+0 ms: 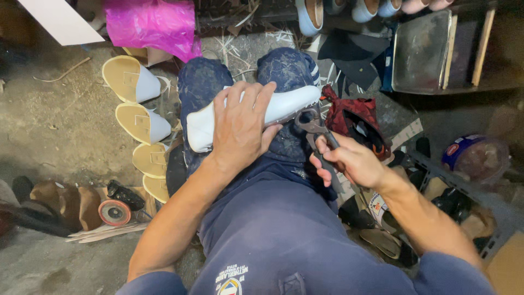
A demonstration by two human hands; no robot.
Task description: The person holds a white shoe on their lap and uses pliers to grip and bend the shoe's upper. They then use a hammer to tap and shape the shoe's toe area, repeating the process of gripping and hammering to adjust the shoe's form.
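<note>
A white shoe upper (pixel 284 105) on a last lies across my knees, toe to the right. My left hand (pixel 240 125) presses down on its middle and grips it. My right hand (pixel 349 158) is closed around the handles of dark metal pincers (pixel 312 124), whose jaws touch the lower edge of the shoe near the toe. My legs in dark blue trousers (pixel 284 71) lie under the shoe.
Several white lasted shoes (pixel 134 82) with tan soles stand in a row on the floor at left. A pink plastic bag (pixel 153 24) lies at the back. A red cloth bag (pixel 355 117), a metal tray (pixel 420 52) and a plastic tub (pixel 475 155) crowd the right side. A grinding disc (pixel 114 212) lies at lower left.
</note>
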